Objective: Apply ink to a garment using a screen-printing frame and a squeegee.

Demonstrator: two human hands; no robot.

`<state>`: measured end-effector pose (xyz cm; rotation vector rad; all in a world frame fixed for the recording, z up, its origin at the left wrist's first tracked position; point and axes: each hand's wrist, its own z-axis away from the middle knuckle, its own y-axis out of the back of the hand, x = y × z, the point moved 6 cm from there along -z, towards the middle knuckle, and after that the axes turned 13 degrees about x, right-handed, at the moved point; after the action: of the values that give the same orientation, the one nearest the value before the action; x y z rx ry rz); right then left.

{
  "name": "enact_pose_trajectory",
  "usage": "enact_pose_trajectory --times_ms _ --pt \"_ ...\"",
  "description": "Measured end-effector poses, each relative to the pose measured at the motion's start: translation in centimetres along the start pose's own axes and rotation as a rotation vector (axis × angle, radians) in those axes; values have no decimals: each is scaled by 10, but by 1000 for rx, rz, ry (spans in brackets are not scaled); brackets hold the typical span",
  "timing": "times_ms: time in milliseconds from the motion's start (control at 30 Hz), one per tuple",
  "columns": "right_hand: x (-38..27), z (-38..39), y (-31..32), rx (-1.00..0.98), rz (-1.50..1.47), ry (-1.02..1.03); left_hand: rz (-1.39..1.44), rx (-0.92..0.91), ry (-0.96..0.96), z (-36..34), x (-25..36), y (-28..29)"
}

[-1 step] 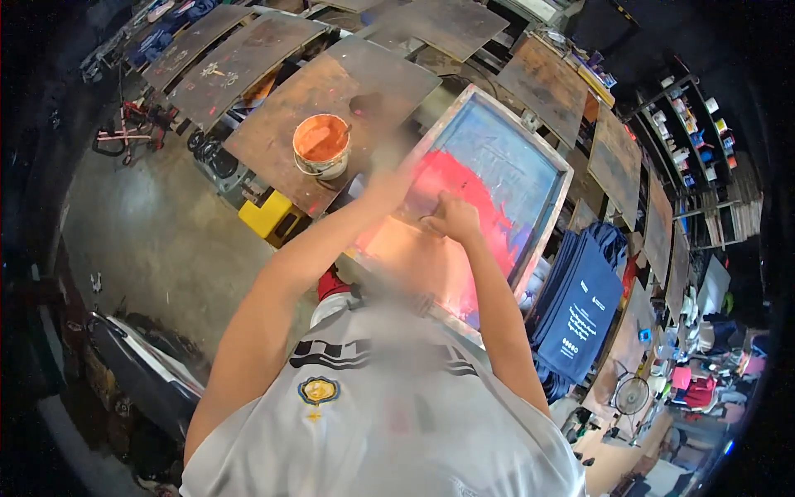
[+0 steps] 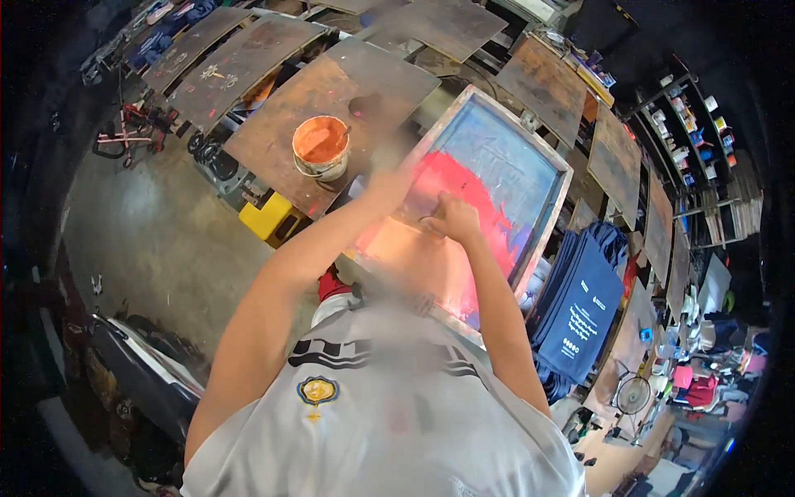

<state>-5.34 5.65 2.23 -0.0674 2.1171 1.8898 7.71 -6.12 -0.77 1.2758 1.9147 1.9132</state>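
A wooden-framed printing screen (image 2: 542, 240) lies tilted in front of me, its mesh bluish at the far end. Bright red-pink ink (image 2: 476, 199) covers much of the mesh, with a paler orange patch nearer my body. Over the screen, my right hand (image 2: 455, 219) is closed, fingers curled; what it grips is too blurred to name. My left hand (image 2: 392, 187) is at the screen's left side, its fingers smeared and hard to make out. Left of it, a white bucket (image 2: 333, 170) of orange-red ink stands on a stained board, with a stick-like handle poking out.
Dark navy printed cloth bags (image 2: 580, 302) lie piled right of the screen. Stained boards (image 2: 542, 87) run in rows beyond. A yellow box-like object (image 2: 272, 217) sits low at left, above the concrete floor (image 2: 157, 232). A shelf of containers (image 2: 683, 132) stands far right.
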Motion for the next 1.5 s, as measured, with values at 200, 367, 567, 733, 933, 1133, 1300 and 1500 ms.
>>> enact_pose_trajectory --times_ms 200,367,567,733,933,1133,1300,1500 --pt "18 -8 12 47 4 -23 -225 39 -198 -16 16 -12" --pt "3 -12 19 83 30 -10 -286 174 -157 7 14 6" --pt "-17 -33 -10 55 47 144 -194 184 -52 51 6 46" --pt "-40 -44 -15 -70 -3 265 -317 164 48 92 -7 31" --pt "-10 -41 -25 -89 42 214 -258 59 0 70 -3 38" --pt "50 -4 25 -37 97 -90 -113 396 -454 -1 61 21" --pt "49 50 38 117 113 -272 -167 -28 -405 -12 83 -26" --pt "-4 78 33 282 170 -436 -16 100 -697 -6 68 -13"
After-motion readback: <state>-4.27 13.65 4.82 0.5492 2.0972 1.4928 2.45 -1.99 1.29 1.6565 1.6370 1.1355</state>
